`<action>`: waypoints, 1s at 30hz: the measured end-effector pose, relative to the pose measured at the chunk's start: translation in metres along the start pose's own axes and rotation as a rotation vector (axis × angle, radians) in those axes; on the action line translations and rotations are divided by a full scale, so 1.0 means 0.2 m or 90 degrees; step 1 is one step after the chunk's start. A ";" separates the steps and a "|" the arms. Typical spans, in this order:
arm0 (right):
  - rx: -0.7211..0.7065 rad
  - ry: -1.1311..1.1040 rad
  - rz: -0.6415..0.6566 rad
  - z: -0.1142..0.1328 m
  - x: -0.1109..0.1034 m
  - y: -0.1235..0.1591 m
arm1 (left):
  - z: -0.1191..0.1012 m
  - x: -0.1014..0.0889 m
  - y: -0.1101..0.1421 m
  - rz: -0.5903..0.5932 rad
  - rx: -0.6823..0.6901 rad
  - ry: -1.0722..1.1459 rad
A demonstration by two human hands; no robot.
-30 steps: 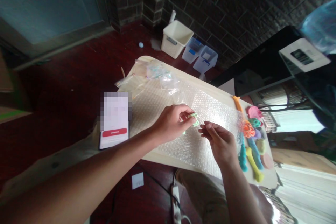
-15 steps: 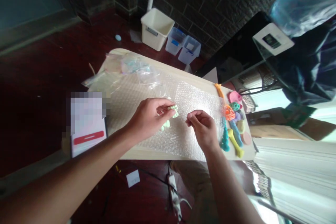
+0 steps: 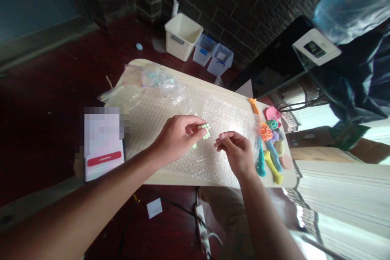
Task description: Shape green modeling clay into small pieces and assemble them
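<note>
Above a sheet of bubble wrap, my left hand pinches a small pale green piece with a beaded, bumpy edge between thumb and fingers. Part of the piece is covered by that hand, and a bit of pale green also shows beneath the thumb. My right hand hovers a short way to the right, its thumb pressed to its fingertips. Whatever may lie in that pinch is too small or hidden to make out. The two hands are apart.
On the table's right end lie colourful pieces, among them a yellow bone shape, a teal strip and an orange openwork ball. Crumpled clear bags cover the far left. A phone stands at the left edge.
The green piece has turned slightly in my left hand, and more of its beaded edge shows. My right hand has shifted slightly, still pinched. The view has shifted a little.
</note>
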State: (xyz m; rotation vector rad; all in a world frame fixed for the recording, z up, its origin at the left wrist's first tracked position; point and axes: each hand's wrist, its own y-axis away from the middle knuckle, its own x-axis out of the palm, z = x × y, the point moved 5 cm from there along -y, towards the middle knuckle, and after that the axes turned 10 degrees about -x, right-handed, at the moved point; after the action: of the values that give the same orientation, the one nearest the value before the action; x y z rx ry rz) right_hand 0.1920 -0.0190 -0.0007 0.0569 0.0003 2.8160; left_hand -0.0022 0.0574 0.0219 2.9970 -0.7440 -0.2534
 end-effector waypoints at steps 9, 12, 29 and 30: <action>0.066 -0.121 -0.018 -0.01 0.03 -0.01 | -0.03 -0.02 0.01 0.006 0.010 -0.011; 0.080 -0.142 -0.016 0.00 0.04 -0.01 | -0.03 -0.03 0.01 -0.002 0.012 -0.014; 0.150 -0.270 -0.033 0.00 0.01 -0.01 | -0.02 -0.02 0.01 -0.002 0.000 -0.005; 0.152 -0.274 -0.033 0.00 0.01 -0.01 | -0.02 -0.02 0.01 -0.003 0.000 -0.007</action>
State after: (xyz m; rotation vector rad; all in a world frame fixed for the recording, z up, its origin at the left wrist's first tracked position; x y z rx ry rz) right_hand 0.1911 -0.0166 -0.0016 0.7031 0.2336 2.6796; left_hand -0.0064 0.0573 0.0264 3.0003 -0.7389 -0.2690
